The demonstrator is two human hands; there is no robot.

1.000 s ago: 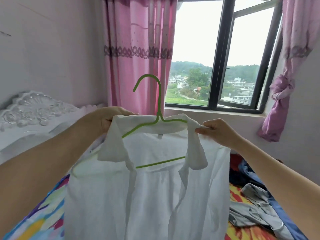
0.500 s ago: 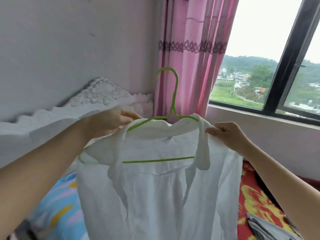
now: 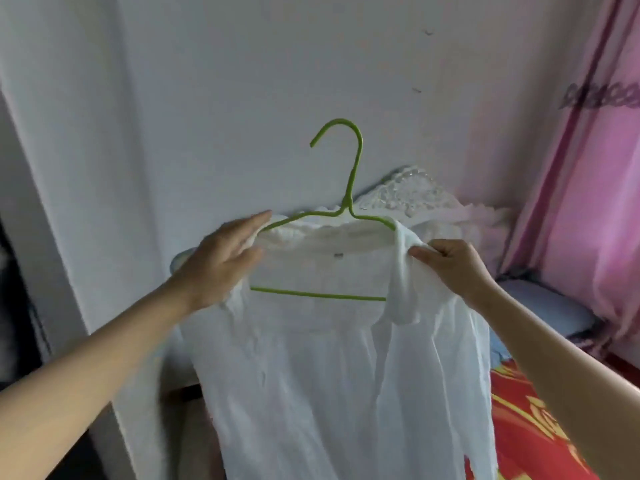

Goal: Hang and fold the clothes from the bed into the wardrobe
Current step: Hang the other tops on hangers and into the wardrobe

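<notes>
Moved since the earlier frame: the view has swung left off the window onto the bare wall [image 3: 242, 81], and the white shirt [image 3: 329, 375] on its green hanger [image 3: 347, 209] has gone round with it. The left hand [image 3: 221, 261], gripping before, now lies flatter. Left of the hanger's neck, the left fingers [image 3: 249, 223] are straight and close together, resting along the shirt's shoulder. Right of the neck, the right hand [image 3: 453, 268] pinches a fold of the collar between thumb and curled fingers. The shirt hangs below the hanger, held in the air in front of the wall. Behind the hanger is the headboard [image 3: 408, 195]. Lower right of it is the bed [image 3: 526, 427] and far right the pink curtain [image 3: 588, 202]. Judged progress: this shirt is seated on its hanger and is being straightened. Hooking it in the wardrobe is not yet done, and the heap of clothes seen on the bed a second ago is still to do. Hidden or unclear: no wardrobe rail shows, and the dark strip far left of the hanger may be the wardrobe, but that cannot be told. The hanger's left end is under hand and cloth. The shirt's hem is cut off below.
</notes>
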